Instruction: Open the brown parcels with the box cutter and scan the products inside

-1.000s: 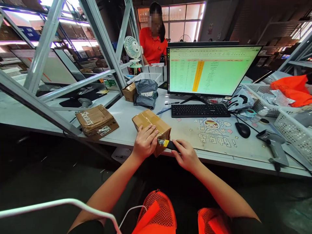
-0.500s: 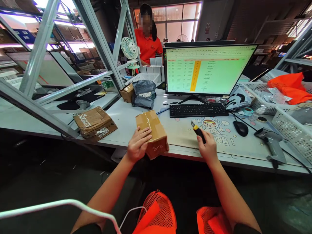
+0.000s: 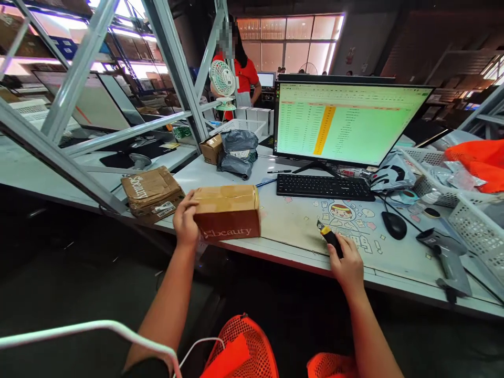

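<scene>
A taped cardboard box point(image 3: 230, 214) sits at the desk's front edge, its long side with the word "beauty" facing me. My left hand point(image 3: 186, 218) grips the left end of this box, thumb on the near side and fingers over the top and end. In my right hand point(image 3: 346, 260) is a black and yellow utility knife point(image 3: 329, 237), its tip pointing up and to the left above the desk mat point(image 3: 291, 226). The knife is apart from the box.
Another cardboard box point(image 3: 151, 193) lies on the left by the metal frame point(image 3: 96, 184). Behind are a grey plastic parcel point(image 3: 238, 152), a small box point(image 3: 211, 148), a monitor point(image 3: 350, 123) and a keyboard point(image 3: 325, 187). Rightward are a mouse point(image 3: 394, 224), a barcode scanner point(image 3: 444, 257) and white baskets point(image 3: 480, 223). A person point(image 3: 246, 73) stands beyond.
The box has been turned so its long lettered side faces me, and my left hand has moved to its left end. My right hand still holds the knife. The person behind has turned.
</scene>
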A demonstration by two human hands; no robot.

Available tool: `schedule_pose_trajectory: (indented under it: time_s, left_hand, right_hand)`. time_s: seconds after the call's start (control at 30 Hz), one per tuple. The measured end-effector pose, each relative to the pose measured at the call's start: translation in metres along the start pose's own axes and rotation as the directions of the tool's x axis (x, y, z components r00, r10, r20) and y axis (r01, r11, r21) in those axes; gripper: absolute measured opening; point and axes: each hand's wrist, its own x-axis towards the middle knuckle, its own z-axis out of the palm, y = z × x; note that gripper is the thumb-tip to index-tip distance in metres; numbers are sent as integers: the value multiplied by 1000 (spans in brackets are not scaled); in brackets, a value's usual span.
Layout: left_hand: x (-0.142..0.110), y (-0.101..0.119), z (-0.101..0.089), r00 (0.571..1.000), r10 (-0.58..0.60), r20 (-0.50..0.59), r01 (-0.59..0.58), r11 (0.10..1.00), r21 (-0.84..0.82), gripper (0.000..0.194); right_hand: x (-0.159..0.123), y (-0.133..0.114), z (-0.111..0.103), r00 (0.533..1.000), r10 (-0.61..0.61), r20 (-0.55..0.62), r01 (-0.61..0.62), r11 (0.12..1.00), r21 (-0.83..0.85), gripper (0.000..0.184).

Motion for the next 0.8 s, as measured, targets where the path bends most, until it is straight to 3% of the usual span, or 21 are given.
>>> schedule_pose_trajectory:
  time_s: [0.07, 0.17, 0.27, 0.3, 0.37, 0.43, 0.57, 0.8]
  left_hand:
    - [30, -15, 19, 994, -74, 76, 81, 993, -87, 27]
    - [40, -15, 48, 980, -56, 193, 42, 996, 76, 50]
    - [2, 7, 63, 961, 191, 201, -227, 958, 176, 66]
    - [-16, 17, 62, 929, 311, 199, -344, 924, 165, 69]
    - [-49, 34, 57, 815, 504, 287, -550, 829, 106, 72]
    - [-70, 48, 49, 742, 580, 337, -634, 770, 70, 61]
    - [-74, 65, 45, 747, 593, 301, -642, 761, 93, 29]
    - [-67, 66, 54, 699, 677, 231, -706, 704, 75, 22]
  right_hand:
    - [3, -13, -4, 998, -69, -3, 69, 994, 83, 37]
    - [8, -53, -10, 971, -229, 67, 206, 947, 248, 36]
    - [13, -99, -15, 922, -363, 136, 299, 889, 346, 43]
    - [15, -111, -15, 914, -381, 139, 312, 880, 357, 44]
    - [20, -125, -13, 911, -387, 142, 317, 878, 358, 43]
    - [24, -130, -10, 910, -386, 154, 314, 882, 351, 41]
    - [31, -125, -1, 906, -389, 166, 315, 882, 350, 38]
    - [31, -122, 4, 905, -400, 144, 332, 876, 349, 40]
